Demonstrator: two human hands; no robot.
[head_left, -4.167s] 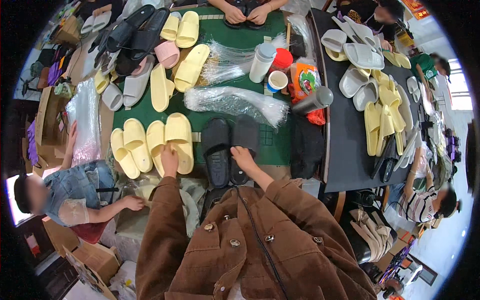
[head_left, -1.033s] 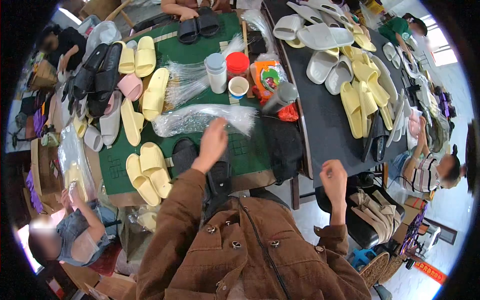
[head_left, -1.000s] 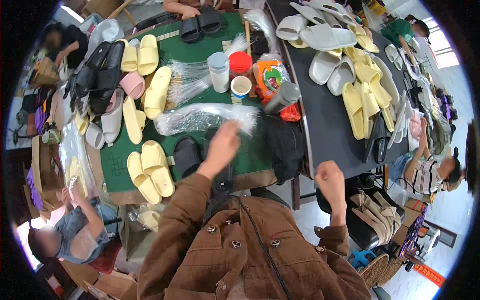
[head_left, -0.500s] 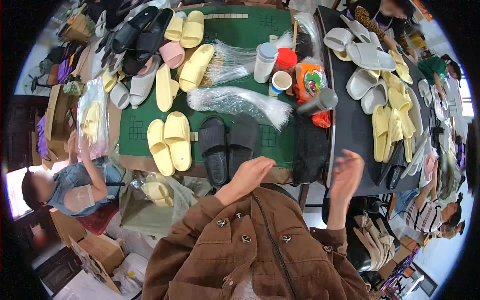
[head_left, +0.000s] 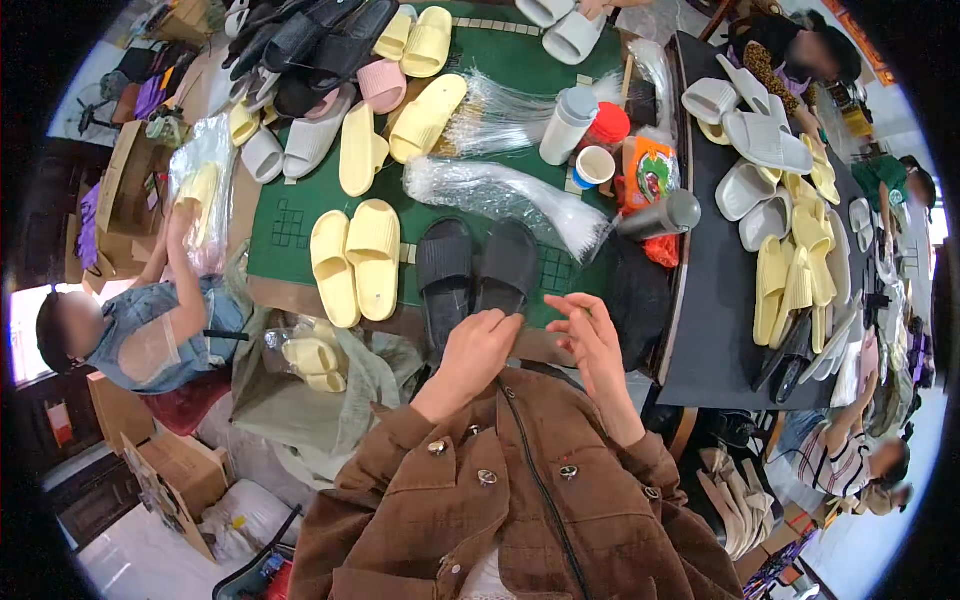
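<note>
A pair of black slippers (head_left: 508, 262) lies side by side at the near edge of the green mat, heels toward me. My left hand (head_left: 470, 358) is at their heels, fingers curled; whatever lies in the fingers is hidden. To its right, my right hand (head_left: 592, 345) hovers with fingers apart and slightly bent, nothing visible in it. A pair of yellow slippers (head_left: 374, 262) sits just left of the black ones. Beyond them lies a bundle of clear plastic bags (head_left: 500, 195), and a second bundle (head_left: 500, 115) is farther back.
A grey-lidded bottle (head_left: 570, 125), a paper cup (head_left: 594, 166) and a dark tumbler (head_left: 665, 215) stand or lie at the mat's right. Slippers pile up far left and on the black table (head_left: 715, 330). A co-worker (head_left: 150, 330) handles bagged slippers at left.
My right hand has moved left, toward my left hand, which has shifted slightly left and down with its fingers curling. Grey slippers with another person's hand now show at the far edge.
</note>
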